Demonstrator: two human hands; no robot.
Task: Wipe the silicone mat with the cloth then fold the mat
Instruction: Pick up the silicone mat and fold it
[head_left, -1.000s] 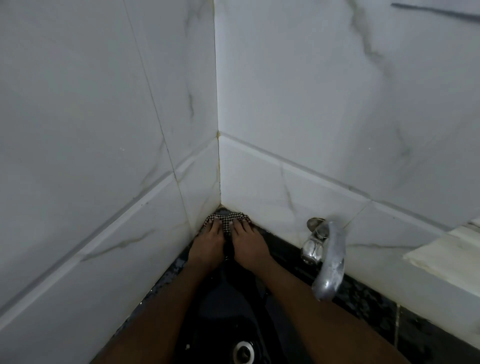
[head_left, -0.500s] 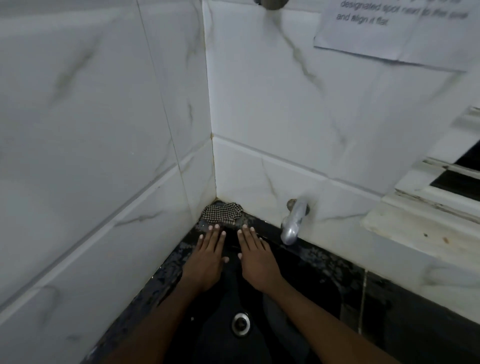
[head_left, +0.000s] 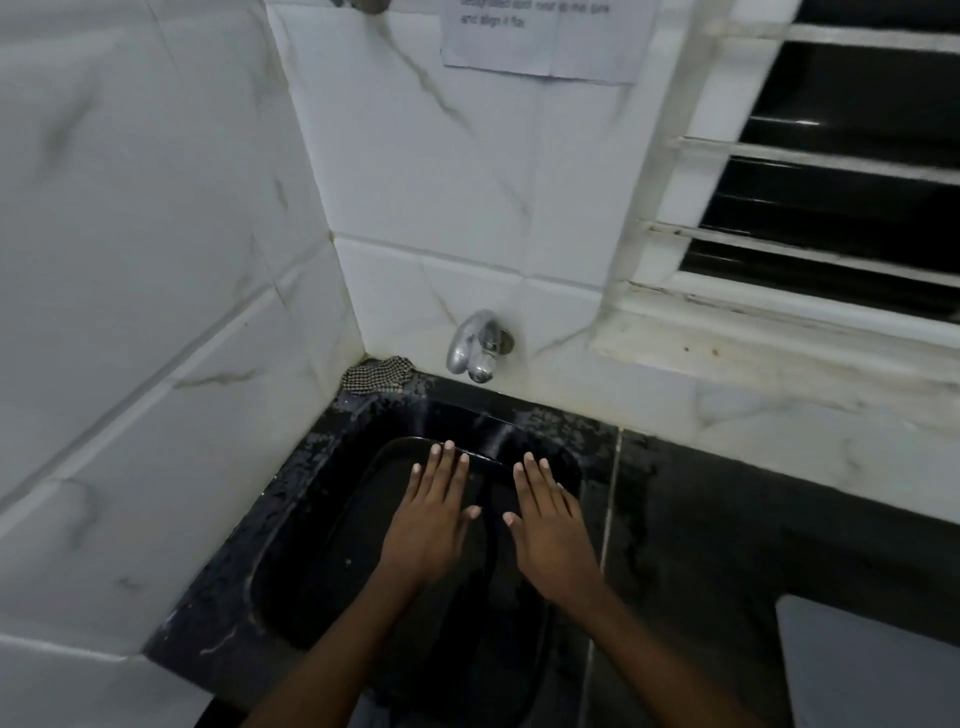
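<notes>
Item, nearest: my two forearms, bare, entering from the bottom edge and running up toward the middle.

Item: my left hand (head_left: 431, 525), one, palm down, all fingers straight and spread flat, gripping nothing. My right hand (head_left: 550, 525), one, the same: flat, fingers extended, empty. The two lie side by side, thumbs pointing at each other with a narrow gap between, not touching.

Item: one black sink basin (head_left: 311, 545), rounded-rectangular, sunk into a black speckled counter (head_left: 727, 545). Both hands are over the basin's far half. A dark sheet with a rounded far edge seems to lie under my fingertips; whether that is the silicone mat or the basin floor I cannot tell, all of it being black on black.

Item: one pale grey panel (head_left: 872, 670), lower right corner, partly cut off by the edge; what it is I cannot tell.

Item: one checked cloth (head_left: 378, 375), black-and-white, bunched up in the far left corner of the counter where the two walls meet, well apart from both hands.

Item: one chrome tap (head_left: 475, 345), wall-mounted, just right of the cloth, spout hanging down.

Item: white marble-veined wall tiles (head_left: 156, 234), two walls forming the corner.

Item, farthest: one louvred window (head_left: 841, 171) with white frame, upper right; one printed paper sheet (head_left: 545, 36) stuck on the tile, text too blurred to read fully.
</notes>
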